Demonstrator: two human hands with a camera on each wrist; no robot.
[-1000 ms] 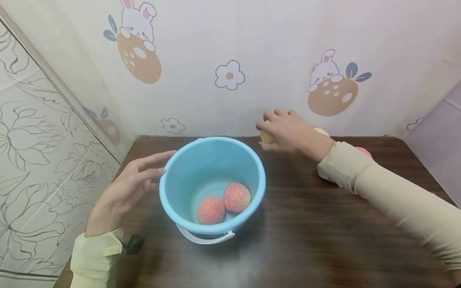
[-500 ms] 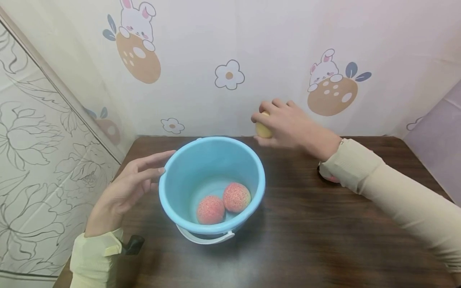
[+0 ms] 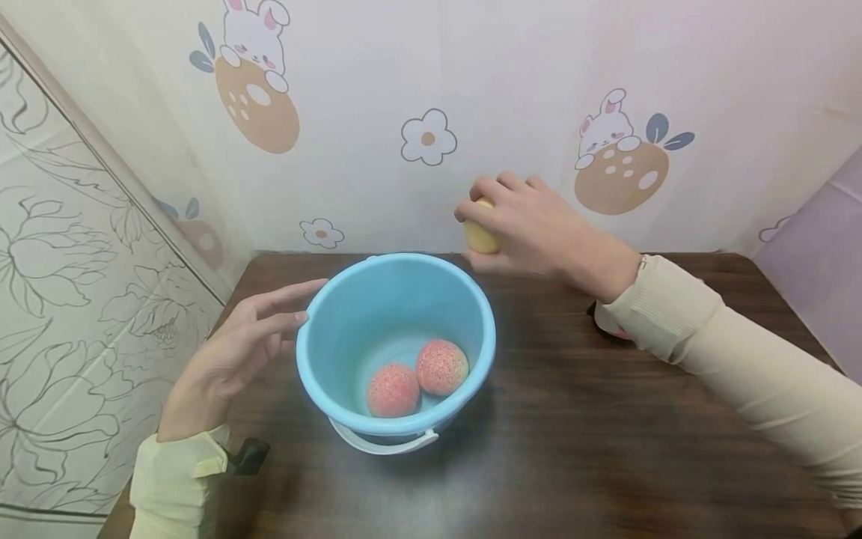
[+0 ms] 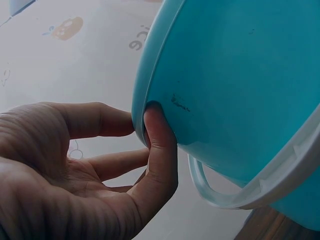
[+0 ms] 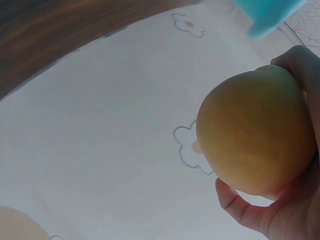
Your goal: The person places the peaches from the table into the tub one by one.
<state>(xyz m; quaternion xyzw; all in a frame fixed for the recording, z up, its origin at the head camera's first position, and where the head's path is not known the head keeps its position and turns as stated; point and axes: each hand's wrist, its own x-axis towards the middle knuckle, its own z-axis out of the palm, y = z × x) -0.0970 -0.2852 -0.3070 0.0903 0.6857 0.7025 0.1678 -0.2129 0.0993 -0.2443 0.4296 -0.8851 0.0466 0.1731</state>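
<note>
A light blue bucket [image 3: 397,296] with a white handle [image 3: 384,448] stands on the dark wooden table. Two speckled pink-red peaches [image 3: 393,390] lie side by side on its bottom. At the bucket's left side, my left hand [image 3: 245,337] pinches the rim [image 4: 142,95] between thumb and finger. My right hand [image 3: 528,228] is raised beyond the bucket's right rim and grips a yellow peach [image 5: 255,130]. In the head view the fingers cover much of this yellow peach, and it is apart from the bucket.
Behind the table hangs a pale backdrop [image 3: 377,67] printed with rabbits and flowers. By the right cuff a pinkish object with a dark edge [image 3: 611,323] lies mostly hidden under the sleeve [image 3: 741,359]. The dark wooden table [image 3: 572,449] stretches right of the bucket.
My right hand has lifted the yellow peach and carried it left toward the bucket. The yellow and pink shapes seen behind the right sleeve earlier are now hidden. My left hand stays at the rim.
</note>
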